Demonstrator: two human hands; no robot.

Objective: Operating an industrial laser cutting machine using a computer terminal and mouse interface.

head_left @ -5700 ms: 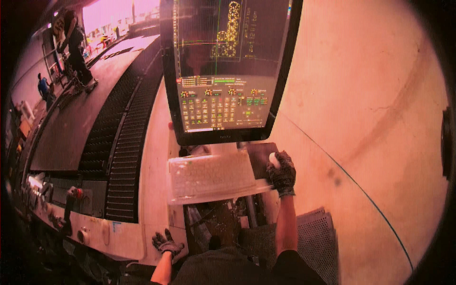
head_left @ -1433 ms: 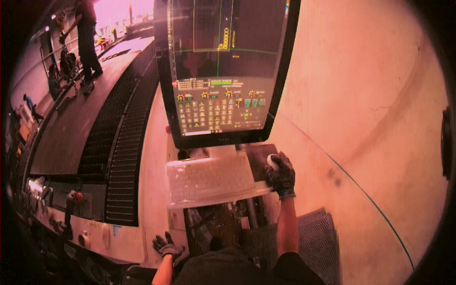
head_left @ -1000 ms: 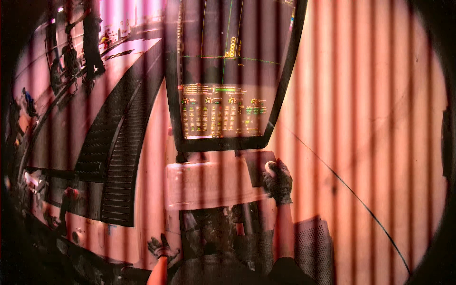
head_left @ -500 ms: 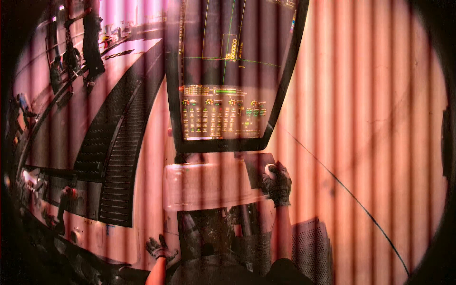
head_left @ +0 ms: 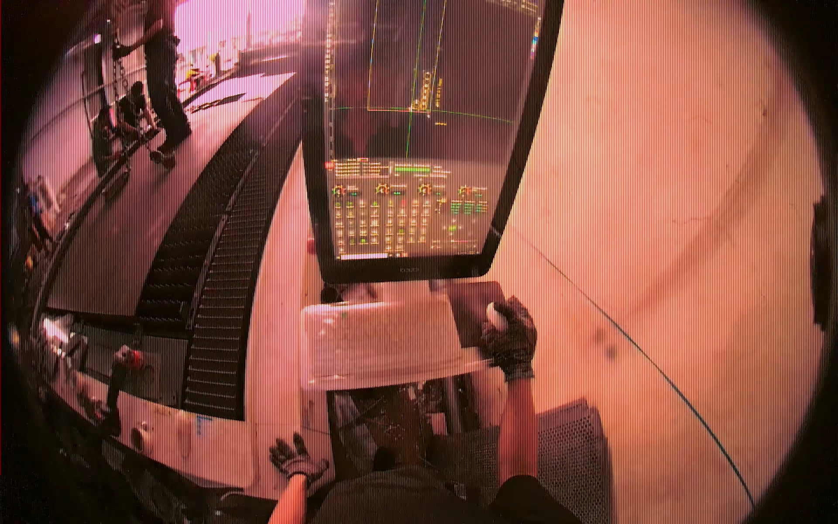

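In a dark patterned glove, my right hand (head_left: 513,339) is closed over a pale computer mouse (head_left: 497,316) on a dark mouse pad (head_left: 471,301). To its left lies a keyboard (head_left: 384,342) under a clear, glossy cover. My left hand (head_left: 297,460), gloved too, rests with fingers spread on the pale machine ledge (head_left: 266,384) at the lower left. Above the keyboard stands a tall monitor (head_left: 410,148) showing a line drawing on black and rows of small icons.
Left of me stretches a machine bed with dark slats (head_left: 223,323) and a large metal sheet (head_left: 113,253). A person (head_left: 161,79) stands on it at the far left, another (head_left: 133,113) crouched close by. Perforated metal (head_left: 572,463) lies by my right forearm; a thin cable (head_left: 646,358) crosses the floor.
My hands stay nearly where they were. At the far left the standing person has shifted slightly, and the crouching person shows more clearly.
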